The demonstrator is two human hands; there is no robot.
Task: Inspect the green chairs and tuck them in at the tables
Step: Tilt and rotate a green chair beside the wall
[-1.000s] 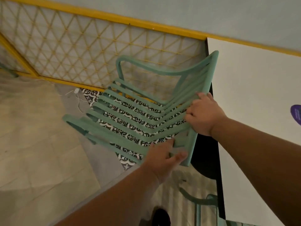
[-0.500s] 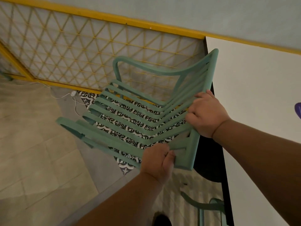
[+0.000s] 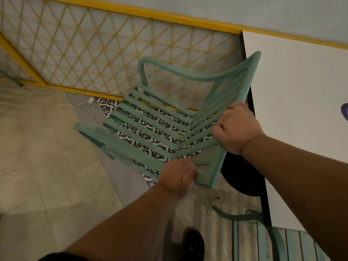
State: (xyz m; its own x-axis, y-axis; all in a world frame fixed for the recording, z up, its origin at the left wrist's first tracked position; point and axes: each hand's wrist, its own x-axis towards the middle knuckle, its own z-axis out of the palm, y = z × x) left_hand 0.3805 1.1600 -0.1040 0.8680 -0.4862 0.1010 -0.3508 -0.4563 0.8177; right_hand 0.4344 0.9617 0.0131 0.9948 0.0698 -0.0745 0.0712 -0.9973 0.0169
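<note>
The green chair (image 3: pixel 216 161) hangs tilted just beside the white desk (image 3: pixel 291 91). The left hand (image 3: pixel 178 178) grips a slat near the frame's corner, and the right hand (image 3: pixel 235 129) clasps the backrest's edge. It looks light and rigid, and I'd say it's best held by the solid frame rather than the thin slats. I see no brand or writing. A purple patch (image 3: pixel 345 113) on the desk is cut off at the edge.

Green chair (image 3: pixel 218 163) with stripy slats. White table (image 3: pixel 301 91) with a black edge and a purple spot (image 3: pixel 345 113). Yellow fence (image 3: pixel 169 16) in a criss-cross diamond pattern. Black-and-white flowery tiles (image 3: pixel 111 104) beside plain pale floor (image 3: pixel 47 166). Black shoe (image 3: pixel 194 243). Second chair (image 3: pixel 293 243) green and stripy too.
</note>
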